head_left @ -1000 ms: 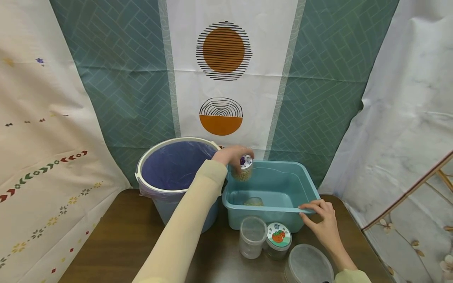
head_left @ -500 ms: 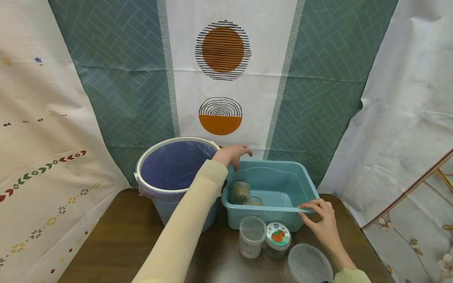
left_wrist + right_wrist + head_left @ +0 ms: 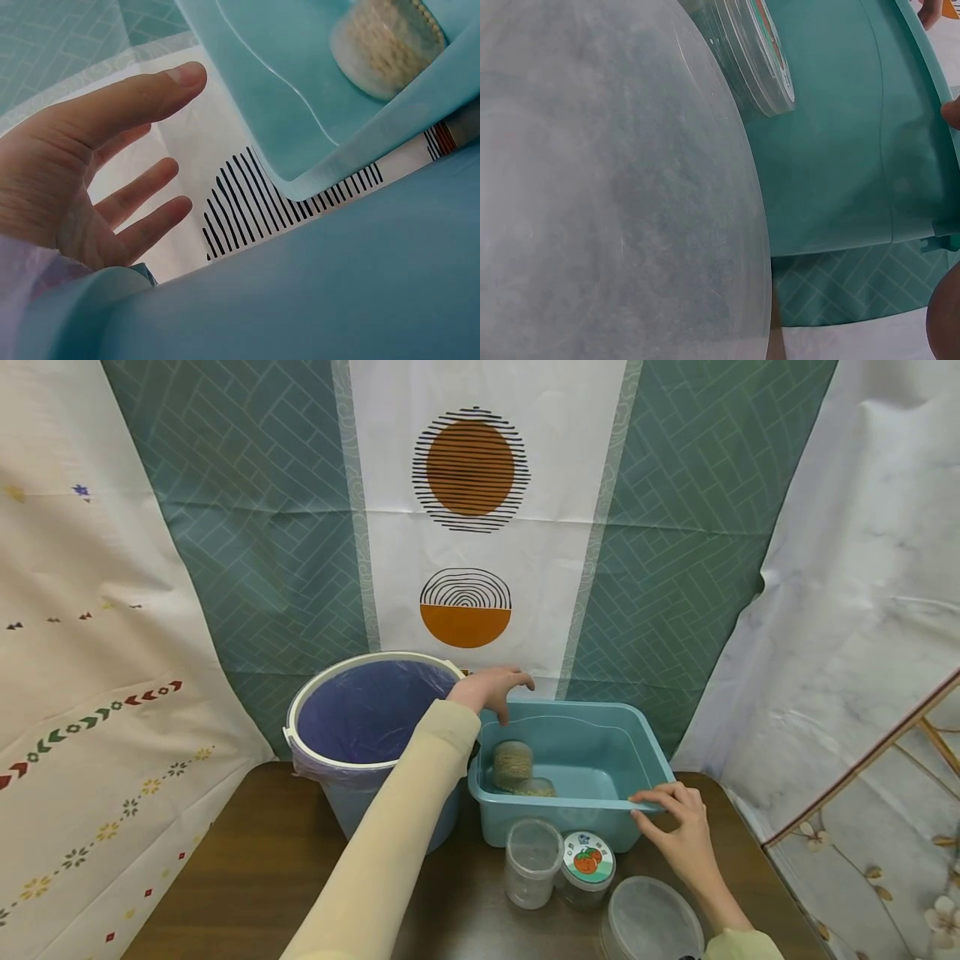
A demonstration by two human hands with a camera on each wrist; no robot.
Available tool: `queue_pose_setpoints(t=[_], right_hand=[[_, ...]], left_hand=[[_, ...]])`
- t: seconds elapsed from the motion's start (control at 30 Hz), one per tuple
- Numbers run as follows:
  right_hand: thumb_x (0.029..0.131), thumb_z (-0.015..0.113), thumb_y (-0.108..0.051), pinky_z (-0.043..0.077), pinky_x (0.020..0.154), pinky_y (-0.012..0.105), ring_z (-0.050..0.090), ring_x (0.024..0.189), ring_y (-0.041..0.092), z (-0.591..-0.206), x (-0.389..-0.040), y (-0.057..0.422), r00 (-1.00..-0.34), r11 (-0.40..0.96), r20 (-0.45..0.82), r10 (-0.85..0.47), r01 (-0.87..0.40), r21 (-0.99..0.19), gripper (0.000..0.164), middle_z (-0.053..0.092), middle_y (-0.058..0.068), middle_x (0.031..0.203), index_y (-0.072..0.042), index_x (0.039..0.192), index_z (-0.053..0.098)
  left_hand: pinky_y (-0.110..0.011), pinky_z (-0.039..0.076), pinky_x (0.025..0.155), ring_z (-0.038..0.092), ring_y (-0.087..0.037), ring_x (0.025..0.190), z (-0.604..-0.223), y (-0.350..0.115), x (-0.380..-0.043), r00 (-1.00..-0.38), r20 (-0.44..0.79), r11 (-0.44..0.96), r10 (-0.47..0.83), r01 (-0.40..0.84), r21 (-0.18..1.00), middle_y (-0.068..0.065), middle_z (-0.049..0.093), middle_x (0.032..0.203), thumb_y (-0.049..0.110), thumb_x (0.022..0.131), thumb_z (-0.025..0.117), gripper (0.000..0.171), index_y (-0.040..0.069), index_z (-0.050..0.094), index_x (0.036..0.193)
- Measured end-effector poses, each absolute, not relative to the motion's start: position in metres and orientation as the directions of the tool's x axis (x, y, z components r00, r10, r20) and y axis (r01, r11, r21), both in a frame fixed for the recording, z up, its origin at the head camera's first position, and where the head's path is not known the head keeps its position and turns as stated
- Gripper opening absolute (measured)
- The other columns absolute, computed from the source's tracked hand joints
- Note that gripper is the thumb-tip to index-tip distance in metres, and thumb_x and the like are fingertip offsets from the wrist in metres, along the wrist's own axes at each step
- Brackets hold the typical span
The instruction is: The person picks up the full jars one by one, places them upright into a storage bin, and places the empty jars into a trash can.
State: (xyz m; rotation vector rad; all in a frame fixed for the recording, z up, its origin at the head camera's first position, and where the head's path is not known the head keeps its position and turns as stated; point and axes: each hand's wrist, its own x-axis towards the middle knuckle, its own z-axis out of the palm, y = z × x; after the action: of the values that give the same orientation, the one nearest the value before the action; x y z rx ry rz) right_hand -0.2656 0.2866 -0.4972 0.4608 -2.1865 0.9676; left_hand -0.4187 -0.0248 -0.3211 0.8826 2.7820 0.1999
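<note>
My left hand (image 3: pixel 493 687) hovers over the back left corner of a teal plastic basin (image 3: pixel 592 805), fingers spread and holding nothing. Inside the basin at the left is a clear jar of pale beans or grains (image 3: pixel 513 765), its printed lid turned out of sight. A second, partly hidden jar (image 3: pixel 536 787) is against it, low by the front wall. In the left wrist view, one grain-filled jar (image 3: pixel 386 49) shows in the basin, beyond the open left thumb and fingers. With thumb and fingers, my right hand (image 3: pixel 678 827) pinches the basin's front rim near its right corner.
A blue bin (image 3: pixel 378 765) with a purple liner stands left of the basin. In front are a clear jar (image 3: pixel 533 864), a jar with a tomato-like picture on its lid (image 3: pixel 588 864) and a wide frosted-lid tub (image 3: pixel 654 920). Printed cloth (image 3: pixel 480 543) hangs behind.
My left hand has let go of the jar with the white and purple lid, which dropped into the basin and shifted slightly. My right hand keeps its hold on the rim.
</note>
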Motion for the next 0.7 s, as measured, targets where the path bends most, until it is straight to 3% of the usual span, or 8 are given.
queue_pose_setpoints(t=[0.4,0.7], right_hand=[[0.07,0.082,0.006,0.021,0.081,0.027,0.035,0.092,-0.002,-0.498,-0.265,0.286,-0.692,0.66,0.72,-0.043,-0.561,-0.5,0.034,0.058,-0.005,0.093,-0.017,0.094,0.075],[0.069,0.083,0.006,0.021,0.083,0.026,0.035,0.094,-0.002,-0.497,-0.265,0.287,-0.7,0.657,0.713,-0.039,-0.555,-0.509,0.035,0.058,-0.005,0.093,-0.018,0.094,0.075]], left_hand=[[-0.04,0.045,0.109,0.046,-0.026,0.136,-0.319,-0.027,-0.418,-0.788,-0.159,0.8,0.595,0.563,0.208,-0.004,0.037,0.156,0.01,0.082,0.08,0.073,0.024,0.045,0.145],[-0.043,0.039,0.114,0.041,-0.029,0.141,-0.31,-0.025,-0.416,-0.738,-0.145,0.737,0.659,0.595,0.321,-0.01,0.041,0.154,0.011,0.087,0.076,0.069,0.018,0.043,0.147]])
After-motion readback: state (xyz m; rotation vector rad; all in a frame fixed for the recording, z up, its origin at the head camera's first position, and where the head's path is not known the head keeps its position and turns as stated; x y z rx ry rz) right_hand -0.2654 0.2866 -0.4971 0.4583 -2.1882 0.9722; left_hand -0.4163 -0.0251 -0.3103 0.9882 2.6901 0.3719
